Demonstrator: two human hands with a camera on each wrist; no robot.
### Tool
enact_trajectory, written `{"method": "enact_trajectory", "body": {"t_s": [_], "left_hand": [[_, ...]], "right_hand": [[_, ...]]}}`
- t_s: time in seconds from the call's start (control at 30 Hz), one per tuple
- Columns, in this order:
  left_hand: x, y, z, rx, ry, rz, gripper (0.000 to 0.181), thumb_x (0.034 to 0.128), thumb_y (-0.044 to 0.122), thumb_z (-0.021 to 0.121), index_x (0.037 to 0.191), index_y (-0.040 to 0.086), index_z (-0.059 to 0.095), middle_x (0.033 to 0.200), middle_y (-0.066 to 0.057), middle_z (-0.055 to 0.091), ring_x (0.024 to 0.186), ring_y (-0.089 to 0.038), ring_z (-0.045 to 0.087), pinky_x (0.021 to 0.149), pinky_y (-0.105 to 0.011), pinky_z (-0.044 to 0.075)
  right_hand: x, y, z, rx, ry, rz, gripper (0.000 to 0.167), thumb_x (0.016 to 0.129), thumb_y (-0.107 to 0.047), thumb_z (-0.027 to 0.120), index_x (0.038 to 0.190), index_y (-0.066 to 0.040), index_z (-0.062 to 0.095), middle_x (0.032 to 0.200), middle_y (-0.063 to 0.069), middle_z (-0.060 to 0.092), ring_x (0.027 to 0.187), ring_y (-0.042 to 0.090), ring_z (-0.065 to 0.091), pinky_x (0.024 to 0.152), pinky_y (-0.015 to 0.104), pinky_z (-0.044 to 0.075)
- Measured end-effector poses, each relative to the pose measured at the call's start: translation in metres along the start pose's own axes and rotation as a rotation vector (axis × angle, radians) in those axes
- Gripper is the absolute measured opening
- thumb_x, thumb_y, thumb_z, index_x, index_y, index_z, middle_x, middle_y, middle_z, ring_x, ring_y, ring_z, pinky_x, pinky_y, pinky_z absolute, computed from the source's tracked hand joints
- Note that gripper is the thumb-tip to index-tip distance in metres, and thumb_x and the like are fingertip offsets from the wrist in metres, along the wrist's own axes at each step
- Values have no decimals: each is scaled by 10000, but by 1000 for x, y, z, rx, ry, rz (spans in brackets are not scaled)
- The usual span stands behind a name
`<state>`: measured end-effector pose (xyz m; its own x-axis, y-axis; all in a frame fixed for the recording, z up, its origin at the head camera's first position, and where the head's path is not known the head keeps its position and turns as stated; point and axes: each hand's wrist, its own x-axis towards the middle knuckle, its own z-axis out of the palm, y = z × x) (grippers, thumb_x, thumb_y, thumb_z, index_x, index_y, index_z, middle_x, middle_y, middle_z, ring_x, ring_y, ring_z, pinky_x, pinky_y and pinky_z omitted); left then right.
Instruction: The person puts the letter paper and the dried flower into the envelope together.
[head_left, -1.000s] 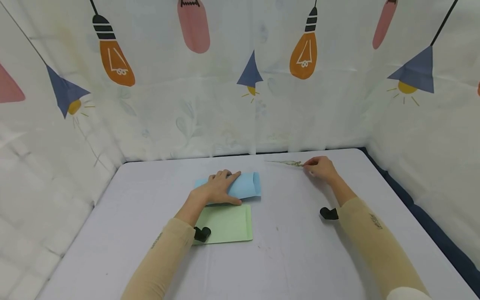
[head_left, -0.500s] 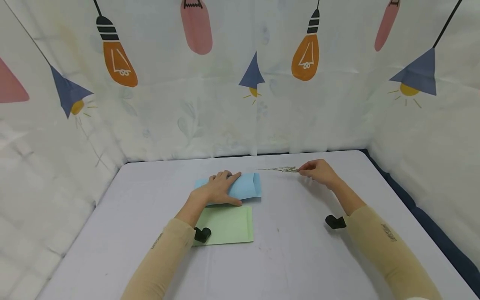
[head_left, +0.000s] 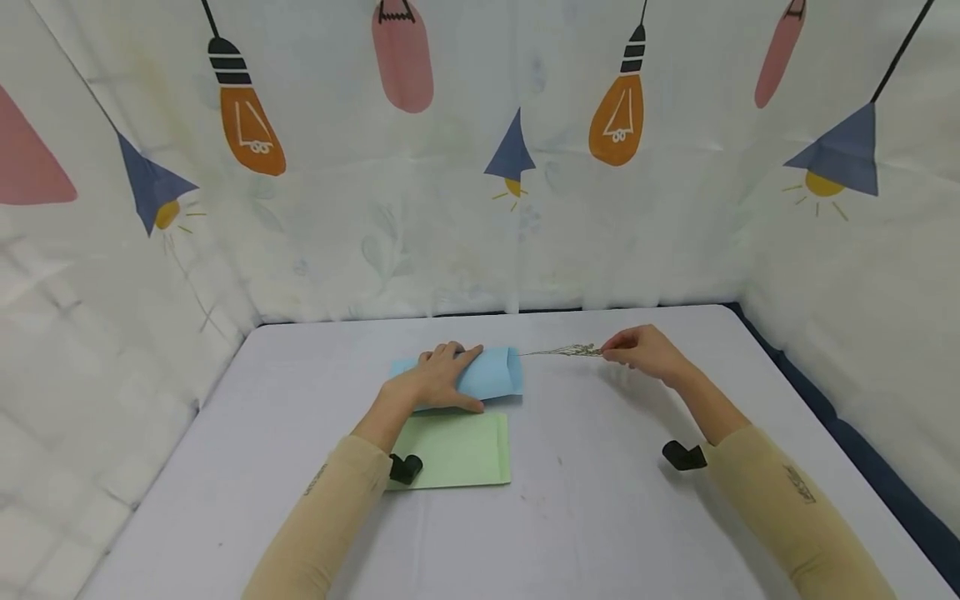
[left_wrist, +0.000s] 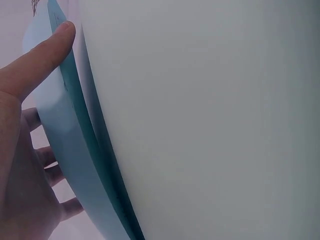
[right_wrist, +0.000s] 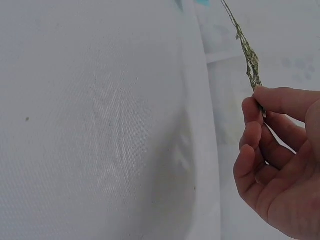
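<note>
A light blue paper envelope [head_left: 491, 372] lies across the middle of the table, its right end bulging. My left hand [head_left: 431, 385] spans it, thumb at the near edge and fingers over the far edge; in the left wrist view the thumb [left_wrist: 47, 55] touches the envelope's dark teal edge, and the bulging paper hides some fingertips. With thumb and fingertips my right hand [head_left: 647, 354] pinches a thin dried flower sprig [head_left: 576, 350] by its bushy end. The bare stems point left, their tips at the blue envelope's right end; whether they are inside cannot be told.
A pale green envelope [head_left: 457, 454] lies just in front of the blue one, partly beneath the left forearm. White cloth covers the table [head_left: 585, 517]. A patterned curtain [head_left: 450, 242] hangs behind the far edge and along both sides.
My right hand has brought the sprig left and nearer, so its stem tips now meet the blue envelope's right end. My left hand has stayed in place.
</note>
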<state>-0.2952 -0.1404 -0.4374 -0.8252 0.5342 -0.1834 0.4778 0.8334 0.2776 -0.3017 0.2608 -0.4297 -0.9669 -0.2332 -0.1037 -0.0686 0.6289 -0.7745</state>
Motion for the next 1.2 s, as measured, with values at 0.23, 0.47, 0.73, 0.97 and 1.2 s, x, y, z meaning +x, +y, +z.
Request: {"method": "enact_trajectory", "body": {"t_s": [0.23, 0.47, 0.73, 0.97, 1.2], "left_hand": [[-2, -1, -1, -5, 9, 0, 1096, 827, 650, 759, 1660, 192, 213, 1574, -186, 310, 1433, -373, 307, 1127, -621, 246], [-2, -3, 1, -6, 12, -2, 1102, 823, 661, 757, 1662, 206, 208, 1571, -176, 311, 1432, -372, 306, 1126, -621, 251], [-3, -2, 1, -2, 11, -7, 1103, 820, 670, 756, 1660, 200, 216, 1576, -181, 307, 1439, -372, 303, 1138, -616, 241], [-4, 0, 0, 1, 11, 2, 1103, 823, 669, 755, 1660, 193, 216, 1573, -182, 311, 1436, -370, 310, 1140, -619, 237], [-4, 2, 0, 2, 13, 10, 1103, 820, 677, 752, 1658, 195, 222, 1573, -178, 312, 1439, -366, 306, 1139, -617, 242]], "right_hand": [[-6, -4, 0, 12, -20, -10, 276, 985, -228, 712, 1155, -12, 737, 1074, 89, 730, 988, 296, 616, 871, 476, 512], [-8, -5, 2, 31, -32, -37, 245, 977, -210, 720, 1123, -15, 751, 1053, 96, 735, 992, 330, 625, 868, 481, 515], [-5, -9, 7, 23, -31, -52, 226, 971, -203, 724, 1112, -29, 757, 1027, 53, 732, 961, 266, 634, 832, 405, 521], [-2, -16, 15, 50, -48, -75, 213, 970, -186, 724, 1099, -21, 762, 1027, 88, 734, 948, 297, 629, 835, 423, 528], [1, -24, 26, 55, -70, -100, 201, 967, -194, 728, 1088, -40, 770, 1007, 54, 736, 918, 266, 620, 822, 401, 529]]}}
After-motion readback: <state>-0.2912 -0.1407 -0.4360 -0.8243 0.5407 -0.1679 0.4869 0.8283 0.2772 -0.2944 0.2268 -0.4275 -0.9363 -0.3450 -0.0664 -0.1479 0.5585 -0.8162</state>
